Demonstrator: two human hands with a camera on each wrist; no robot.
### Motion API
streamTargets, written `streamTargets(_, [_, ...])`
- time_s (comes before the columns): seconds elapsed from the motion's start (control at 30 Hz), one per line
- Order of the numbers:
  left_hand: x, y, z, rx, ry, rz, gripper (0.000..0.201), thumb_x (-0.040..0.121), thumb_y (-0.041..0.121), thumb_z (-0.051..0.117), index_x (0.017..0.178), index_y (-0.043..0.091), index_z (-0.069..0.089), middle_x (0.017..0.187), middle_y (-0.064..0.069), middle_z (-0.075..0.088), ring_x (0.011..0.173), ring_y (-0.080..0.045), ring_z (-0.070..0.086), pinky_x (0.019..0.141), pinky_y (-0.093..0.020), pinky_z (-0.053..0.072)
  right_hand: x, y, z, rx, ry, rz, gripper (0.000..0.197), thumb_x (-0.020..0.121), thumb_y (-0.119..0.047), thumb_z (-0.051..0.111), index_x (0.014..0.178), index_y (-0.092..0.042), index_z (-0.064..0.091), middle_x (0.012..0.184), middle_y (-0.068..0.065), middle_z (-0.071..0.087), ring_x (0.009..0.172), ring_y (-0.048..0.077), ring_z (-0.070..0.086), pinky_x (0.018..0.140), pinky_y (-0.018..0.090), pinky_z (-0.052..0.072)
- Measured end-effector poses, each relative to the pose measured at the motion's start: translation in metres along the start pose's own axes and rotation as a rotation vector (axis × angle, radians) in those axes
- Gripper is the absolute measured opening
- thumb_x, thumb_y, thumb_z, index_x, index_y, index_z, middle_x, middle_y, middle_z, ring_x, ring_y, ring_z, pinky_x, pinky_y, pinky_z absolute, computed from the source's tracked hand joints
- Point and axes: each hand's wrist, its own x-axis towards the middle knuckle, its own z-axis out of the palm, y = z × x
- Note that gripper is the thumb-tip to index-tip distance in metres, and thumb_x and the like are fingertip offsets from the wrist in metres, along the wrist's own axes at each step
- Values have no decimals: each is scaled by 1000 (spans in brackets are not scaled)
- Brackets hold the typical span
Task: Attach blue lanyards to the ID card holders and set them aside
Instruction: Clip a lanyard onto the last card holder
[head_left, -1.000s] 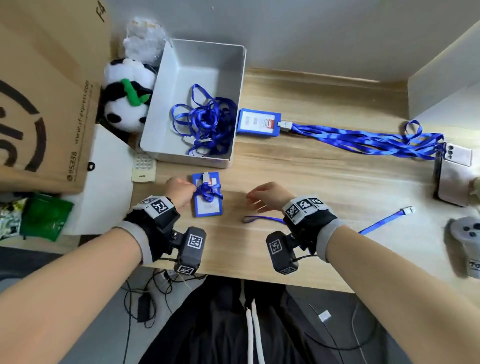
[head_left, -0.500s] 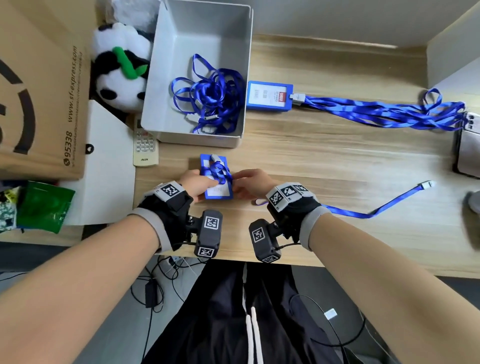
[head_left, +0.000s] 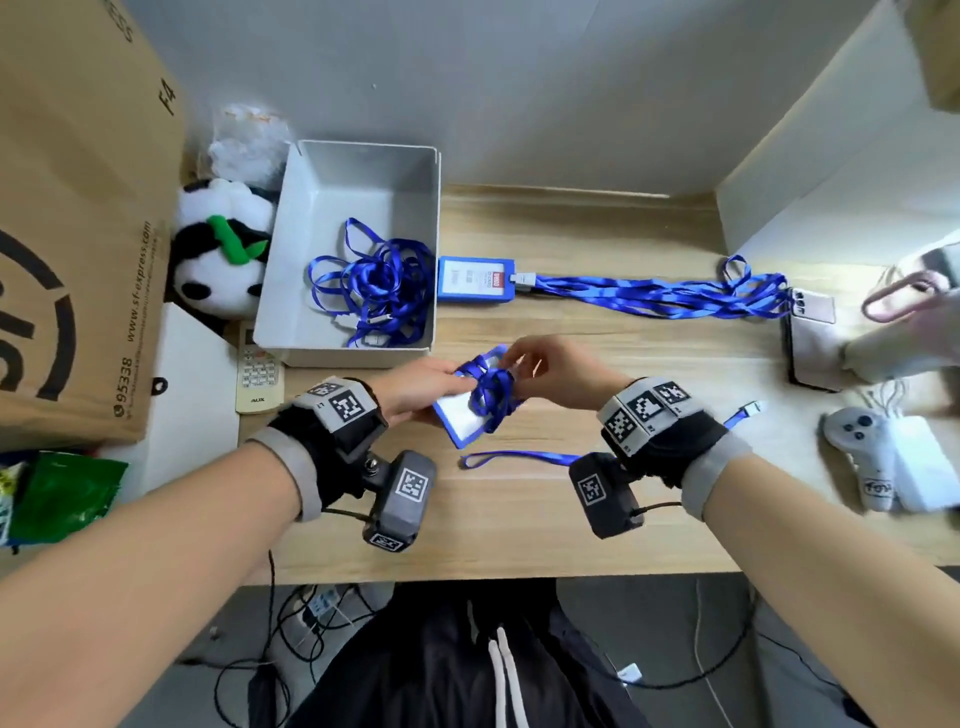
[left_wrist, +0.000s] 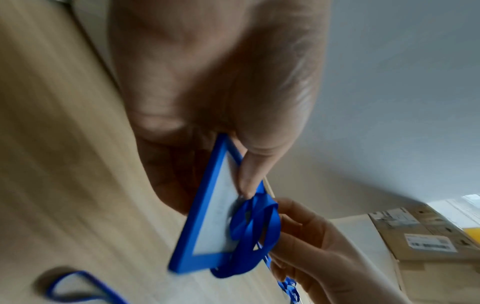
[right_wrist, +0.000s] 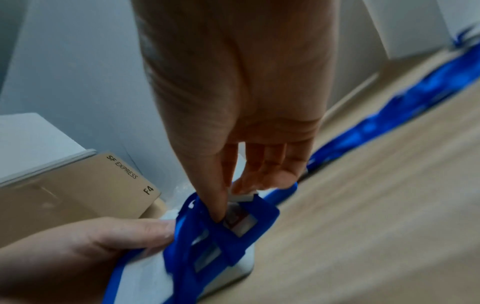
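Observation:
A blue ID card holder (head_left: 457, 421) (left_wrist: 207, 226) (right_wrist: 145, 273) with a blue lanyard (head_left: 493, 395) (left_wrist: 254, 232) (right_wrist: 207, 236) wound round it is lifted off the wooden desk (head_left: 623, 493). My left hand (head_left: 415, 389) (left_wrist: 221, 127) grips the holder's left edge, thumb on its face. My right hand (head_left: 550, 371) (right_wrist: 233, 185) pinches the white clip (right_wrist: 242, 197) at the holder's top end. A loose lanyard (head_left: 519, 460) lies under the right wrist, its clip end (head_left: 748, 408) to the right. A finished holder (head_left: 475, 280) with lanyards (head_left: 660, 296) lies behind.
A grey bin (head_left: 358, 249) holds tangled lanyards (head_left: 379, 286). A cardboard box (head_left: 67, 234), a plush panda (head_left: 218, 249) and a remote (head_left: 257, 371) are on the left. A phone (head_left: 813, 343) and a game controller (head_left: 857, 447) lie at the right.
Both hands have lifted the wrapped holder off the desk and tilted it. My right hand moved from the holder's side to its top end. The camera view tilted up.

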Motion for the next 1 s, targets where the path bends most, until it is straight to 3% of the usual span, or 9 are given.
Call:
streamTargets(0.13, [2,31,7,35,-9,60,9,97,18,48,98,15,57,87,-2,62,75,-9,59,57,-15,51,-12,-5,-33,-97,146,-40,12,82,-14,63,88,-21,57,64,-8,49,61,14,46,56,21,35])
streamTargets(0.3, [3,60,15,69,-44,116,29,96,21,49,121,7,54,109,-8,62,88,-13,61,70,-22,53,-24,-2,-66,3,263,-51,1,87,-19,59,87,-20,59,64,-4,57,55,12,55,49,16,43])
streamTargets(0.37, [3,72,19,63,-45,142,27,96,19,50,119,6,55,111,-10,61,92,-15,60,78,-28,51,-27,0,-77,9,278,-60,2,87,-19,60,85,-20,59,61,-4,55,55,13,55,46,14,40])
streamTargets(0.5, [3,90,24,138,-48,204,23,94,18,52,115,9,59,105,-7,64,86,-13,62,71,-23,54,-32,3,-101,59,230,-77,12,88,-20,61,77,-25,58,58,-8,55,47,2,50,43,16,38])
streamTargets(0.6, [3,101,24,194,-48,224,28,93,19,55,118,8,60,104,-6,65,85,-12,63,67,-19,54,-34,6,-118,9,169,-106,4,88,-16,61,87,-19,62,67,-3,62,54,8,53,47,14,39])
streamTargets(0.67, [3,106,25,214,-67,230,27,93,17,56,118,8,60,102,-6,64,83,-12,62,64,-16,54,-33,8,-127,-62,152,-133,7,87,-14,62,94,-16,64,74,3,64,61,16,53,56,22,44])
streamTargets(0.73, [3,111,26,222,-74,231,24,93,15,55,116,9,60,100,-6,64,82,-12,62,63,-16,54,-33,9,-134,-158,157,-147,10,86,-17,64,96,-16,67,77,1,60,68,17,51,67,31,44])
streamTargets(0.83, [4,118,30,208,-60,229,16,92,13,56,108,16,60,96,-3,65,76,-6,64,63,-16,54,-33,7,-141,-288,204,-193,11,83,-16,63,93,-16,68,90,-2,60,80,18,58,76,31,45])
streamTargets(1.0, [10,126,30,147,-38,256,46,89,10,60,132,24,49,115,-10,65,90,-18,62,79,-29,53,-25,2,-148,-285,371,-224,14,76,-11,60,85,-14,70,72,-7,61,71,16,55,67,26,42])
